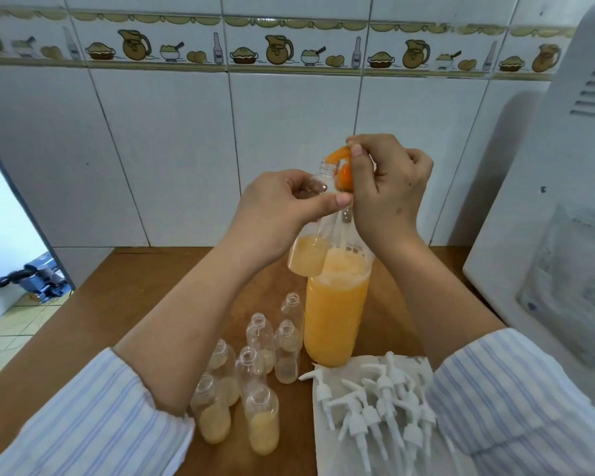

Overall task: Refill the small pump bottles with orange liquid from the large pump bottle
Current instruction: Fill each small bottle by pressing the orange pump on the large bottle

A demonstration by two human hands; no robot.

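Fingers [352, 152] of the right hand [389, 187] press the orange pump head [340, 156]; the left hand [282, 201] holds a small bottle [310, 255] under its spout. Filling is under way, and the next move probably calls for steady mouth-to-spout alignment.

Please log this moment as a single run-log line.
left hand: holds small bottle at pump spout | right hand: presses orange pump of large bottle | small bottle: partly filled

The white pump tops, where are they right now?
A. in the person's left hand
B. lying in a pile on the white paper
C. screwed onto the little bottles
B: the white pump tops lie loose in a heap on the white paper on the table, while the little bottles beside them stand with open necks.
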